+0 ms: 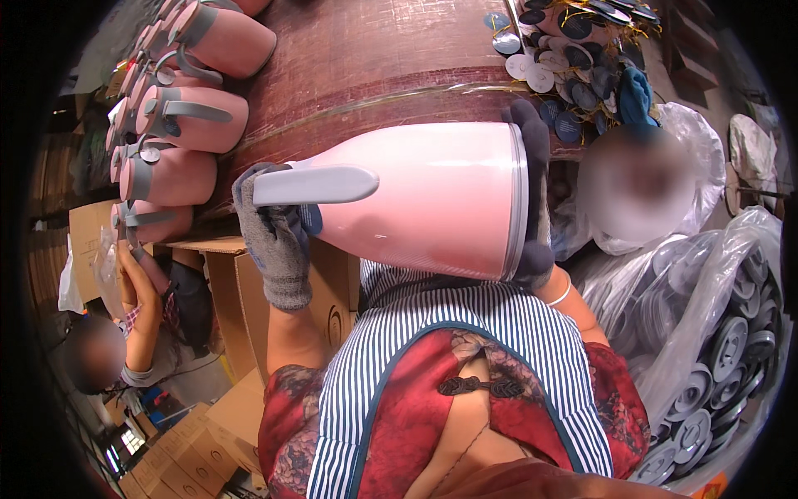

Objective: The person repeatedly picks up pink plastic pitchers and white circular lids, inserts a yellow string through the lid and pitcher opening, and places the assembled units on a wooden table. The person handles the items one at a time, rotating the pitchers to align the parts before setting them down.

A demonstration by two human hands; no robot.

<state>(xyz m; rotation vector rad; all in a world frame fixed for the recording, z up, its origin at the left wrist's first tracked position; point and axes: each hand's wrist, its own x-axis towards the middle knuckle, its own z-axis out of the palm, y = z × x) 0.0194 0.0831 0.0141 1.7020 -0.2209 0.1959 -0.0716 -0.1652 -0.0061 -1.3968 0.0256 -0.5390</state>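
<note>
A large pink jug (416, 195) with a grey handle lies sideways in front of my chest, held between both hands. My left hand (278, 245), in a grey knitted glove, is closed round the narrow neck end beside the handle (324, 185). A dark blue round tag (311, 218) hangs next to those fingers. At the broad base with its grey rim, my right hand (539, 166), in a dark glove, grips from the outer side. The jug hides part of its palm and fingers.
Several pink jugs (199, 116) crowd the left of the dark red table (357, 58). A heap of round tags (582, 75) with yellow strings lies at the right. Grey round parts (698, 416) fill a plastic bag at lower right. Cardboard boxes (187, 449) and a person's arm (143, 308) are left.
</note>
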